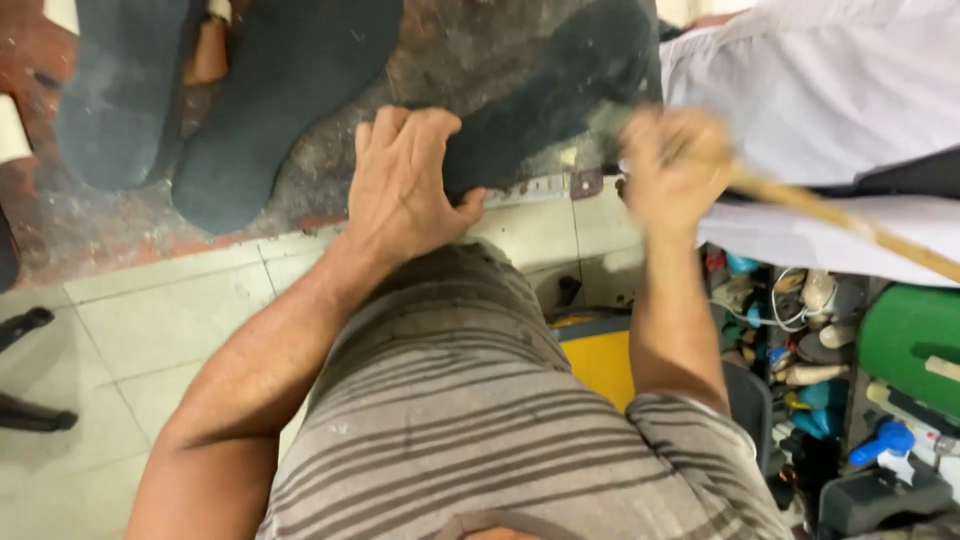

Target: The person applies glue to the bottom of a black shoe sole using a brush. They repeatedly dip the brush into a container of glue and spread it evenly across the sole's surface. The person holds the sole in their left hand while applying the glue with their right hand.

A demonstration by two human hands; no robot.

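My left hand [405, 185] lies flat, fingers apart, pressing on the near end of a dark shoe sole [560, 90] that rests on a stained work surface [330, 150]. Blurred by motion, my right hand [675, 175] is closed around a pale wooden handle [850, 225] that runs off to the right. The handle's working end is hidden behind the hand, close to the sole's right edge.
Two more dark soles [120, 90] [275, 100] lie at the upper left. White cloth [830, 100] covers the upper right. A cluttered shelf of tools and bottles [830, 390] sits at lower right. Pale floor tiles [150, 320] lie on the left, a yellow object [600, 365] below.
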